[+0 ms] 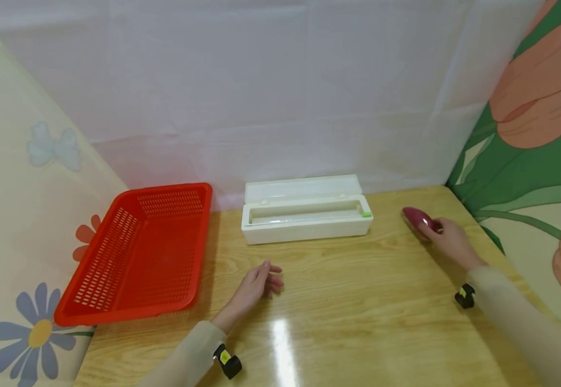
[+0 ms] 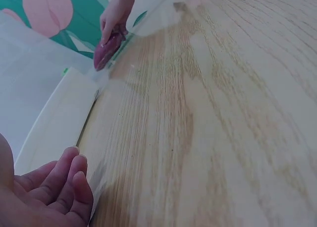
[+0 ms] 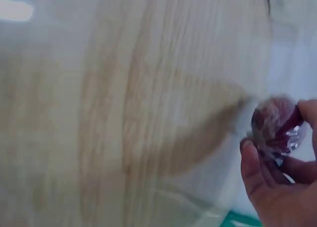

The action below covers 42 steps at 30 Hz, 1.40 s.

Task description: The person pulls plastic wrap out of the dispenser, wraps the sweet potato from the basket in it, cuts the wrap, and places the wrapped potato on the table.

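Note:
A reddish-purple sweet potato (image 1: 415, 217) is gripped at its near end by my right hand (image 1: 452, 243), over the right part of the table. Clear, shiny film wraps the sweet potato (image 3: 276, 119) in the right wrist view, with thumb and fingers (image 3: 252, 170) around it. My left hand (image 1: 255, 287) hovers above the table in front of the white box, holding nothing, its fingers (image 2: 64, 177) loosely bent. That long white cling film dispenser (image 1: 307, 231) stands with its lid (image 1: 304, 187) up; a small green piece (image 1: 367, 214) sits at its right end.
A red plastic basket (image 1: 191, 293) with perforated sides stands on the left of the wooden table (image 1: 358, 317). White cloth (image 1: 280, 97) hangs behind the table. Floral-patterned panels (image 1: 541, 161) border both sides.

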### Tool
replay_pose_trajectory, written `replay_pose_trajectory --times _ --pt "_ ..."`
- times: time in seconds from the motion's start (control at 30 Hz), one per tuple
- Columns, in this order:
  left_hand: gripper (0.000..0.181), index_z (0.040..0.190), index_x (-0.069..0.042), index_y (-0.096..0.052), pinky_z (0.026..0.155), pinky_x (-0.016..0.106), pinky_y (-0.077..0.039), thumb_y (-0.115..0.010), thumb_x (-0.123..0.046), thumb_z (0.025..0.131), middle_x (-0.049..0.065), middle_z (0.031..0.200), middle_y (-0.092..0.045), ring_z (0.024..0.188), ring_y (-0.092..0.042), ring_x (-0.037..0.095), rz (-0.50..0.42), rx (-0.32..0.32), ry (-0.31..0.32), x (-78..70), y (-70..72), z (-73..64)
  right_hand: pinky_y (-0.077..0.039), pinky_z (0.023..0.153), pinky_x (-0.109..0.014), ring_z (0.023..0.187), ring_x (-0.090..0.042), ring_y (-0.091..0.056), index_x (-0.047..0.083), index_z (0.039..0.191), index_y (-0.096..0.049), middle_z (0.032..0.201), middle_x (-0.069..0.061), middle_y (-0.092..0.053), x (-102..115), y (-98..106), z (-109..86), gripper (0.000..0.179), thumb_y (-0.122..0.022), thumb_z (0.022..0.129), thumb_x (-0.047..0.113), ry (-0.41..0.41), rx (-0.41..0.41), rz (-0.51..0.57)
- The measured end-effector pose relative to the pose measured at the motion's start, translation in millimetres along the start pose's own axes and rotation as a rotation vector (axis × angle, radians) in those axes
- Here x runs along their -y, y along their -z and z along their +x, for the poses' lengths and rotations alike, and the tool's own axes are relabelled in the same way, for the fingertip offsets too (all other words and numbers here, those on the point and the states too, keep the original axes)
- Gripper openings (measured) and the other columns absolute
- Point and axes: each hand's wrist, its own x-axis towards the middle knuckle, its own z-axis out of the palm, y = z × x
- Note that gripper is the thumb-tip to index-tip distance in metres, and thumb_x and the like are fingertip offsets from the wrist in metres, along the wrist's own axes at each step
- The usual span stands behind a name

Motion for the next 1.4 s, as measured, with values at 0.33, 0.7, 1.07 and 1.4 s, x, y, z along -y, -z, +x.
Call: replay_pose_trajectory --times 0.33,0.7,1.07,1.4 --pt "0.054 0.125 0.013 -0.061 0.065 0.028 -0.054 -0.030 -0.031 0.116 0.015 0.092 -0.073 0.078 -0.067 0.018 -0.013 -0.015 -0.001 6.6 0.8 1.1 -0.049 0.065 -0.042 0.084 -0.041 -0.060 -0.021 0.114 -0.058 0.099 -0.036 -0.062 -7 -6 10.8 0.058 -0.060 0.106 0.036 0.011 -0.071 -0.065" --pt "0.065 0.123 0.015 -0.061 0.063 0.028 -0.054 -0.020 -0.035 0.117 0.021 0.095 -0.073 0.079 -0.069 0.021 -0.005 0.020 -0.024 3.3 2.5 -0.4 -0.053 0.080 -0.061 0.100 -0.055 -0.060 -0.026 0.133 -0.043 0.116 -0.047 -0.055 -6 -14 14.1 0.069 -0.059 0.106 0.036 0.006 -0.068 -0.065" --pt "0.069 0.122 0.014 -0.063 0.062 0.030 -0.054 -0.017 -0.037 0.117 0.023 0.096 -0.073 0.079 -0.070 0.024 0.018 0.014 -0.012 0.8 3.5 -1.8 -0.050 0.086 -0.066 0.106 -0.055 -0.055 -0.023 0.138 -0.043 0.121 -0.046 -0.052 -8 -15 9.6 0.068 -0.054 0.108 0.037 0.042 -0.102 -0.077" --pt "0.069 0.121 0.012 -0.064 0.065 0.031 -0.055 -0.016 -0.036 0.117 0.019 0.096 -0.073 0.081 -0.070 0.023 0.037 0.014 -0.019 0.8 2.4 1.9 -0.053 0.081 -0.060 0.098 -0.050 -0.061 -0.024 0.131 -0.045 0.113 -0.043 -0.058 -6 -9 12.7 0.064 -0.066 0.103 0.029 0.043 -0.070 -0.061"
